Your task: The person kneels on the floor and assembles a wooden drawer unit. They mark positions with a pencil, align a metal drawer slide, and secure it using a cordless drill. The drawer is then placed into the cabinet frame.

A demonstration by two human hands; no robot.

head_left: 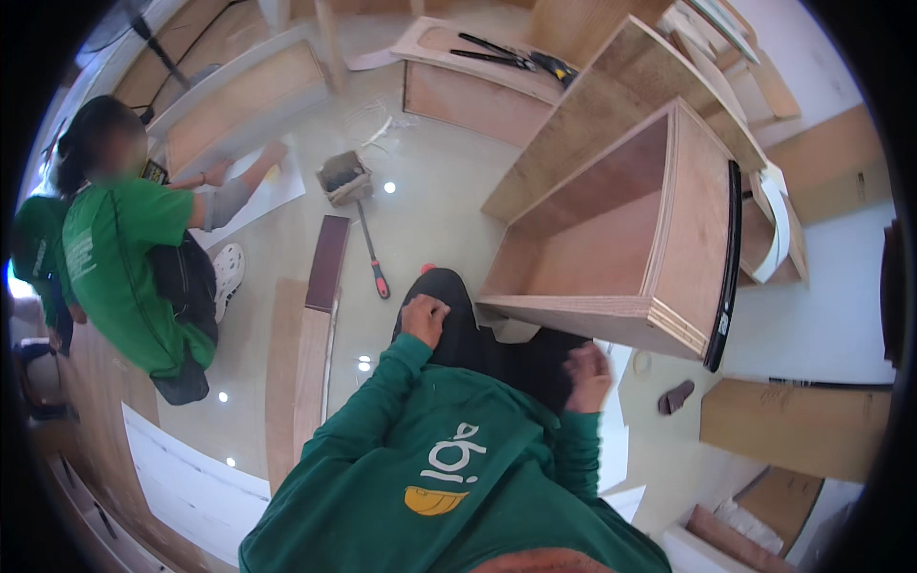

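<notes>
My left hand (424, 320) rests on my dark-trousered left knee, its fingers curled in and nothing visible in them. Over my right thigh is my right hand (587, 375), blurred, so its grip does not show. Just ahead of it, an open plywood box (583, 229) stands tilted on the floor, its near edge close to my knees. A long black bar (728, 267) lies along the box's right side. Left of the box, a long tool with a red and black handle (381, 282) lies on the floor beside a maroon board (329, 263).
A small open carton (344, 179) holds dark bits. Black-handled hand tools (492, 53) lie on a wooden unit (478, 100) at the back. On the left, a person in a green shirt (124, 248) crouches over a white sheet. A brown sandal (675, 397) and cardboard (793, 427) are at right.
</notes>
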